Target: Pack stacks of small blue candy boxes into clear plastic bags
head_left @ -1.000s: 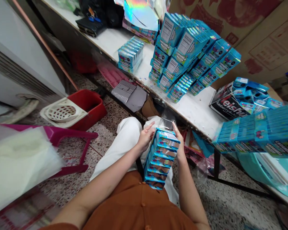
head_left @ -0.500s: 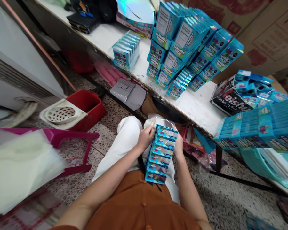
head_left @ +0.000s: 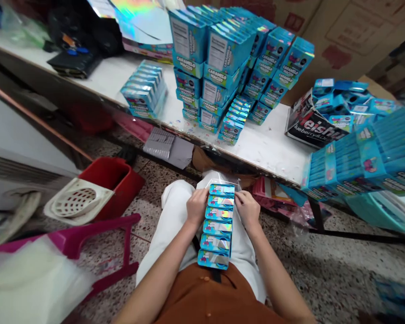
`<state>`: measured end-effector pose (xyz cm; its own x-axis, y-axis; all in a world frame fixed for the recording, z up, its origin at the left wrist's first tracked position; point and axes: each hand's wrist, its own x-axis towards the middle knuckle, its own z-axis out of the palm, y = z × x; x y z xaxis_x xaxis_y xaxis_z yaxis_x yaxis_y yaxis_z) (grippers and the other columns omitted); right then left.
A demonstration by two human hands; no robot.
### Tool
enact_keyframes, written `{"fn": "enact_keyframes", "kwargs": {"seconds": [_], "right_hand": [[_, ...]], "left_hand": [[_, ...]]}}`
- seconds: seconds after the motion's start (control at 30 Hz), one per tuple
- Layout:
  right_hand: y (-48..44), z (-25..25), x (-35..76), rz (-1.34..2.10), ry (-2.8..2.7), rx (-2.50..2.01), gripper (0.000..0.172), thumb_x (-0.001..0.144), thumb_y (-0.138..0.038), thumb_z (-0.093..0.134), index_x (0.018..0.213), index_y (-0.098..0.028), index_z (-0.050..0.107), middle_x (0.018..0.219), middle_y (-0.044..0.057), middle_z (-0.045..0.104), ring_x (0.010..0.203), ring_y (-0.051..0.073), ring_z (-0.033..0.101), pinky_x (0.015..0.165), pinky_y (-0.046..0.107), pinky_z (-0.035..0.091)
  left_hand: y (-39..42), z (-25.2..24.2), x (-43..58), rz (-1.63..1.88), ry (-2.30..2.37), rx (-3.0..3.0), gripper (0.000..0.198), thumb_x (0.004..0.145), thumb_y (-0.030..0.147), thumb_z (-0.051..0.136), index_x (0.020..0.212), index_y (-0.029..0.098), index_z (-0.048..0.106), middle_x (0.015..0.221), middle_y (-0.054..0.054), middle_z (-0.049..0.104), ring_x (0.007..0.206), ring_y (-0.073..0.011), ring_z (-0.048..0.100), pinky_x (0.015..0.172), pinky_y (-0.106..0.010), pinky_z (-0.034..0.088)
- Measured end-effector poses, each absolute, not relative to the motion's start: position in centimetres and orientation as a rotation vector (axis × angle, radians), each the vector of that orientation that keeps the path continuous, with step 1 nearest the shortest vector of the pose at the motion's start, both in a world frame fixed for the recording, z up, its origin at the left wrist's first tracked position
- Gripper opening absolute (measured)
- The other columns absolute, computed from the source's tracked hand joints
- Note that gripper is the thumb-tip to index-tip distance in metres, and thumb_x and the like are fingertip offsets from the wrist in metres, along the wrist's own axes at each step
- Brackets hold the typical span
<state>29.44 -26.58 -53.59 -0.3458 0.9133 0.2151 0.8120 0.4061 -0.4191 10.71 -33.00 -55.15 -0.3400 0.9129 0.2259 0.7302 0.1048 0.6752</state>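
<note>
Red bucket [head_left: 128, 188], magenta stool [head_left: 74, 237], perhaps a wallet [head_left: 74, 65].

Rainbow glare streaks the shiny sheet [head_left: 137, 20], the floor [head_left: 310, 265] lies dim, and the edges blur and stretch.

A white table [head_left: 270, 155] slants from upper left to right of the frame. It carries stacked blue boxes [head_left: 219, 49] at upper centre and a black carton [head_left: 308, 120] at right.

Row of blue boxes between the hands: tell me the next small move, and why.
I'd probably fold the clear film down over the far end of the row of blue boxes: it sticks out past that end, and the left hand and right hand are at either side there.
</note>
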Motion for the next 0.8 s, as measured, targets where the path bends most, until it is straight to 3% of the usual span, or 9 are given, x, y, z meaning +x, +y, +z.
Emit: {"fn": "enact_keyframes", "kwargs": {"seconds": [0.2,0.33,0.53,0.8], "right_hand": [[-25.3,-55.2,29.0,0.14,-2.146,-1.576,0.023,0.09,-0.035,0.051,0.091,-0.016,0.064,0.069,0.001,0.066,0.058,0.013,0.059,0.053,0.023,0.034],[-23.9,-55.0,28.8,0.162,-2.224,-1.492,0.024,0.093,-0.031,0.047,0.106,-0.018,0.063,0.087,0.003,0.069,0.072,0.013,0.061,0.06,0.022,0.037],[-22.3,-53.5,28.7,0.214,-2.348,-1.341,0.029,0.095,-0.032,0.044,0.092,-0.023,0.071,0.089,0.004,0.068,0.085,0.016,0.059,0.073,0.024,0.039],[-21.2,-52.0,27.9,0.524,-2.271,-1.426,0.02,0.091,-0.032,0.052,0.101,-0.027,0.068,0.086,0.001,0.07,0.08,0.016,0.062,0.071,0.025,0.042]], "left_hand": [[-32.2,-56.1,10.0,1.219,2.265,1.783,0.022,0.091,0.022,0.039,0.096,0.017,0.059,0.083,-0.007,0.061,0.078,-0.0193,0.054,0.074,-0.029,0.043],[-30.7,-55.0,9.4,1.007,2.267,1.848,0.029,0.091,0.021,0.039,0.113,0.017,0.059,0.089,-0.008,0.058,0.083,-0.021,0.05,0.075,-0.031,0.042],[-28.2,-52.6,8.4,0.829,2.215,1.919,0.019,0.087,0.021,0.051,0.09,0.023,0.07,0.094,-0.007,0.059,0.089,-0.022,0.048,0.076,-0.032,0.04],[-27.8,-51.3,7.6,0.927,1.971,1.652,0.022,0.087,0.029,0.051,0.089,0.02,0.072,0.086,-0.004,0.066,0.078,-0.0163,0.059,0.07,-0.026,0.043]]}}
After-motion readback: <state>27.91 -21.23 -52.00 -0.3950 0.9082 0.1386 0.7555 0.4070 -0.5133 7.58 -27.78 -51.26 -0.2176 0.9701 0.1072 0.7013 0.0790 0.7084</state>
